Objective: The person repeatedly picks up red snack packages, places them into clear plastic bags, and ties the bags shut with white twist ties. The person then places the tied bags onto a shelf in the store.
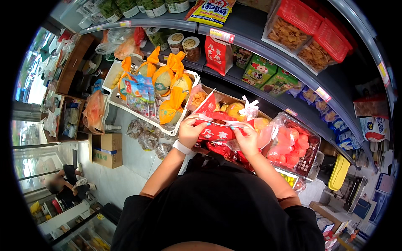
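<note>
In front of my body, both hands hold a red printed bag (216, 132) with white writing by its upper edge. My left hand (191, 131) pinches the edge at one end, thumb on the near side. A pale band circles that wrist. At the other end my right hand (246, 138) grips the same edge with thumb and fingers. The edge is stretched between them, and something dark red shows just behind it. Shiny red packets (220, 148) lie under the bag. Just beyond my left hand stands another red-and-clear bag (199, 99) with orange-brown pieces inside.
A white crate (166, 129) holds melons in orange wrap (171, 105) and blue packets. On the right is a clear-wrapped basket (309, 157) of fruit in red foam nets. Snack shelves (248, 37) curve across the far side. A person (67, 188) sits at lower left.
</note>
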Demonstrator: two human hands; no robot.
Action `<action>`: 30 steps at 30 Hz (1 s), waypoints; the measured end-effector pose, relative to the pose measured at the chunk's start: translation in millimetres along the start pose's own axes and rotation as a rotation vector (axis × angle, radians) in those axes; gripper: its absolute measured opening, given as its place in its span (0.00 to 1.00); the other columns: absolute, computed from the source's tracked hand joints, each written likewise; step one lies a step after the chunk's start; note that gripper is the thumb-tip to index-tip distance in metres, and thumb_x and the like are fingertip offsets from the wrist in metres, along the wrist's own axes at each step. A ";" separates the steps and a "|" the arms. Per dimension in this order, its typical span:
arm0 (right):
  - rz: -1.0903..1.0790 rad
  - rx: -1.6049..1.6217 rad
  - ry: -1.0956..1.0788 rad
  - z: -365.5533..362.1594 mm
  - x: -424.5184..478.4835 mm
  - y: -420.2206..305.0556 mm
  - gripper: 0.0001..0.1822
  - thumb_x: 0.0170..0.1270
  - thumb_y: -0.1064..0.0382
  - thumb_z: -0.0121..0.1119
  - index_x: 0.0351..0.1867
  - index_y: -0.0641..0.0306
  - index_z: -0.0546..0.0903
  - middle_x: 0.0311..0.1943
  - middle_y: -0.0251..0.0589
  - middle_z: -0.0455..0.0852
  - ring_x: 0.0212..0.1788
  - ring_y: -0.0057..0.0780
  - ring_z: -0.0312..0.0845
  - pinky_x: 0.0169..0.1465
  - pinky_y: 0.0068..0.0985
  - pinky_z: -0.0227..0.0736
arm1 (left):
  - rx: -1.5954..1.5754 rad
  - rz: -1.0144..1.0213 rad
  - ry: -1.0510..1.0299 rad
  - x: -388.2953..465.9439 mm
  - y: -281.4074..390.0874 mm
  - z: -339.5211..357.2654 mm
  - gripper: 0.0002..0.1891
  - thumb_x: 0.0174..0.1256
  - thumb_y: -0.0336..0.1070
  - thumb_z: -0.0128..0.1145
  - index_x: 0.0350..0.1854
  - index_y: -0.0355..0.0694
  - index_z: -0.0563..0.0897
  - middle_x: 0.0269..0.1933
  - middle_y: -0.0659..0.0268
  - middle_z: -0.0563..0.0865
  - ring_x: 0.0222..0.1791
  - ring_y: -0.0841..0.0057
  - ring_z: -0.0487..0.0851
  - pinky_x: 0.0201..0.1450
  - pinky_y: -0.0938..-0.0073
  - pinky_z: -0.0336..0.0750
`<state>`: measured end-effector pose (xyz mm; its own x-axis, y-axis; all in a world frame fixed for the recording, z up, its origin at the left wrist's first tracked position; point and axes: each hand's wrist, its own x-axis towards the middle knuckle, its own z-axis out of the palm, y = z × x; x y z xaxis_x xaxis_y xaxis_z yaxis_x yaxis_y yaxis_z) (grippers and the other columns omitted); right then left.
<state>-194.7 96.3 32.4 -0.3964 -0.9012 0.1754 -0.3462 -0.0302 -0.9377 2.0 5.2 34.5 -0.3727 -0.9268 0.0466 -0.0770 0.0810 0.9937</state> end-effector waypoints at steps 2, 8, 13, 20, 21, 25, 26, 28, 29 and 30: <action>0.095 0.042 0.052 3.9 -9.0 15.2 0.04 0.53 0.71 0.66 0.29 0.66 0.81 0.32 0.41 0.85 0.39 0.29 0.80 0.48 0.24 0.73 | -0.095 -0.039 0.010 -2.0 -12.4 4.6 0.08 0.55 0.20 0.60 0.37 0.31 0.82 0.39 0.61 0.84 0.42 0.77 0.81 0.48 0.77 0.76; 0.181 0.079 -0.033 -1.9 -7.1 40.9 0.20 0.52 0.71 0.68 0.43 0.66 0.70 0.30 0.40 0.82 0.34 0.24 0.78 0.42 0.23 0.73 | -0.458 -0.142 -0.043 -6.2 -53.8 4.6 0.17 0.56 0.16 0.57 0.48 0.33 0.75 0.42 0.61 0.83 0.42 0.79 0.81 0.47 0.77 0.77; -0.080 -0.409 -0.060 -14.8 19.9 -4.8 0.35 0.45 0.64 0.72 0.56 0.60 0.67 0.36 0.39 0.80 0.46 0.35 0.75 0.56 0.37 0.67 | -0.533 -0.297 -0.079 2.6 -20.7 2.1 0.16 0.56 0.17 0.58 0.47 0.33 0.76 0.43 0.62 0.83 0.43 0.79 0.81 0.48 0.75 0.77; -0.371 -0.780 -0.696 -5.3 53.8 -31.4 0.11 0.51 0.61 0.63 0.36 0.57 0.82 0.37 0.39 0.84 0.47 0.37 0.79 0.65 0.49 0.55 | -0.118 -0.182 -0.252 4.3 -51.7 -11.9 0.06 0.57 0.21 0.60 0.37 0.32 0.82 0.46 0.61 0.84 0.48 0.77 0.80 0.54 0.74 0.74; -0.353 -0.752 -0.710 -5.3 55.0 -26.3 0.09 0.51 0.61 0.62 0.34 0.58 0.82 0.35 0.39 0.84 0.44 0.37 0.79 0.62 0.47 0.59 | -0.116 -0.111 -0.227 3.7 -51.8 -11.2 0.06 0.57 0.21 0.59 0.36 0.32 0.82 0.45 0.61 0.84 0.48 0.77 0.80 0.55 0.74 0.73; -0.408 -0.704 -0.686 -12.4 50.5 -17.4 0.05 0.52 0.63 0.60 0.29 0.59 0.79 0.31 0.40 0.83 0.35 0.41 0.79 0.44 0.36 0.71 | -0.304 -0.127 -0.281 0.4 -45.2 -12.2 0.04 0.58 0.23 0.59 0.35 0.32 0.83 0.44 0.60 0.85 0.47 0.79 0.80 0.53 0.77 0.73; -0.406 -0.695 -0.676 -14.7 46.4 -17.9 0.05 0.52 0.63 0.60 0.29 0.60 0.79 0.31 0.40 0.83 0.35 0.41 0.79 0.43 0.36 0.72 | -0.296 -0.198 -0.284 -0.8 -41.9 -12.3 0.04 0.58 0.23 0.59 0.35 0.32 0.83 0.44 0.60 0.85 0.46 0.79 0.80 0.53 0.77 0.73; -0.424 -0.666 -0.647 -15.8 41.4 -25.0 0.06 0.52 0.63 0.60 0.29 0.60 0.78 0.32 0.40 0.83 0.35 0.41 0.79 0.41 0.35 0.72 | -0.276 -0.339 -0.286 -1.9 -32.1 -11.7 0.05 0.59 0.24 0.59 0.36 0.31 0.83 0.43 0.61 0.85 0.46 0.78 0.81 0.53 0.77 0.73; -0.443 -0.650 -0.629 -17.0 39.7 -29.8 0.06 0.52 0.63 0.60 0.30 0.60 0.78 0.32 0.39 0.83 0.35 0.41 0.79 0.41 0.36 0.72 | -0.243 -0.316 -0.302 -1.4 -32.6 -11.3 0.05 0.59 0.24 0.58 0.36 0.31 0.83 0.43 0.60 0.85 0.46 0.77 0.81 0.54 0.76 0.73; -0.459 -0.635 -0.609 -18.2 38.5 -32.8 0.06 0.52 0.63 0.60 0.30 0.60 0.78 0.32 0.39 0.83 0.35 0.41 0.79 0.41 0.36 0.72 | -0.212 -0.293 -0.320 0.2 -31.8 -9.8 0.05 0.60 0.24 0.57 0.37 0.31 0.82 0.43 0.60 0.85 0.46 0.76 0.81 0.54 0.75 0.73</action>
<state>-214.0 70.4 75.4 0.3333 -0.9337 0.1305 -0.8185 -0.3553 -0.4516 13.4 -1.2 4.0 -0.6322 -0.7371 -0.2388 -0.0436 -0.2739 0.9608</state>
